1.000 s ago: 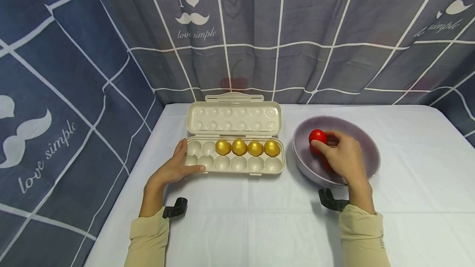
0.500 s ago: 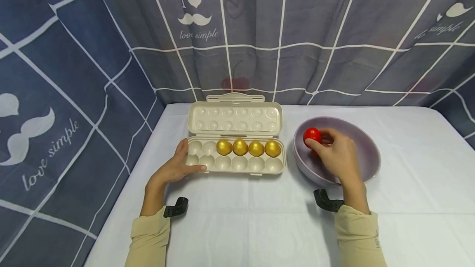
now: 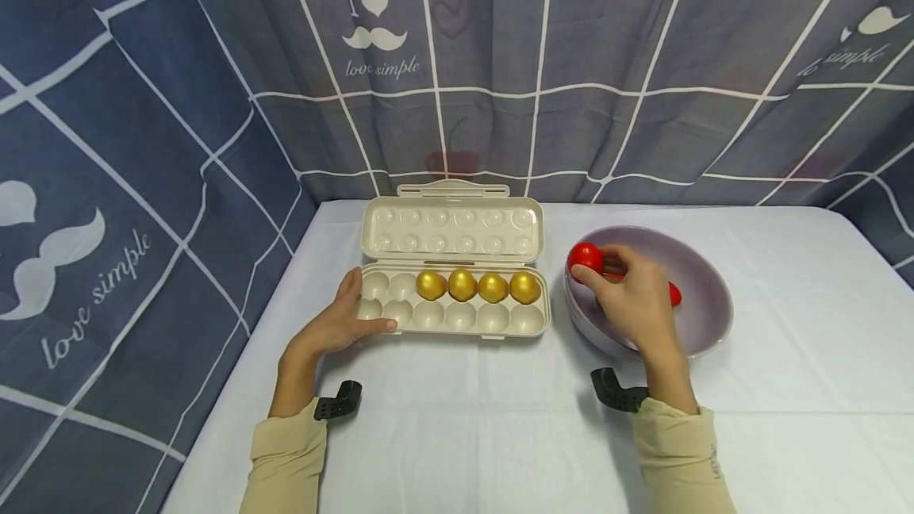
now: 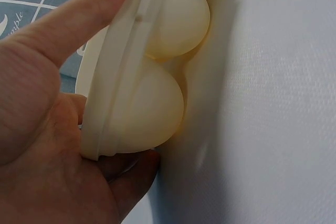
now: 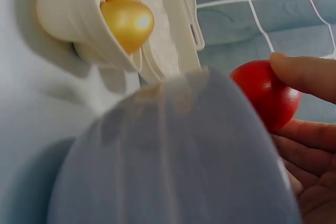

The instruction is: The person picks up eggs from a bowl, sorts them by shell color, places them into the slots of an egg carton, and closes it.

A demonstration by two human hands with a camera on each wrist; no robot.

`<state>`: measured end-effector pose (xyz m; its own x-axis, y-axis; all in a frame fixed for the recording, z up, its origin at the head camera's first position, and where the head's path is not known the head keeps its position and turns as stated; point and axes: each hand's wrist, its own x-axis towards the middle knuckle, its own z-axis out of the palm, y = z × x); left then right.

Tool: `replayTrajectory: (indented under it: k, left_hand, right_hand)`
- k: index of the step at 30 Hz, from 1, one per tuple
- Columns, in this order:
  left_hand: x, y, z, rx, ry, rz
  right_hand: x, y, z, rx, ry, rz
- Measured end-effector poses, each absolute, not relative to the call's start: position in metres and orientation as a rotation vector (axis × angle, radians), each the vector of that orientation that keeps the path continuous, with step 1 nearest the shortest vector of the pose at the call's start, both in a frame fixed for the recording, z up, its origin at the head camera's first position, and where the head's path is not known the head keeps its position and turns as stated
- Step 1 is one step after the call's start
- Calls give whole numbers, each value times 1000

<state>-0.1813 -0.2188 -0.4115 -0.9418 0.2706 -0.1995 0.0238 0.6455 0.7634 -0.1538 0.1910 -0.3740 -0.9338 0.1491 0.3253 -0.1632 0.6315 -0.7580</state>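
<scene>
My right hand pinches a glossy red egg between thumb and fingers, over the left rim of a purple bowl. The same red egg shows beside the bowl wall in the right wrist view. More red egg shapes lie in the bowl, partly behind the hand. My left hand grips the left end of a cream egg box, its thumb along the front edge. Several gold eggs fill the back row from its right end; the front-row cups hold none.
The egg box's lid stands open toward the back. A white cloth covers the table. Dark checked curtains hang behind and at the left.
My right hand has moved left with the red egg, from the bowl's inside to its left rim. Another red shape is now uncovered in the bowl. The left hand stays on the box.
</scene>
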Motion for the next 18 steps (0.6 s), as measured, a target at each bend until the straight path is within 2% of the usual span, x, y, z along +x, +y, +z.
replayTrajectory:
  k: [18]
  left_hand:
    - [-181,-220,-411,229,2578,1179]
  right_hand:
    - [-157,147,-378,185,-2435,1377]
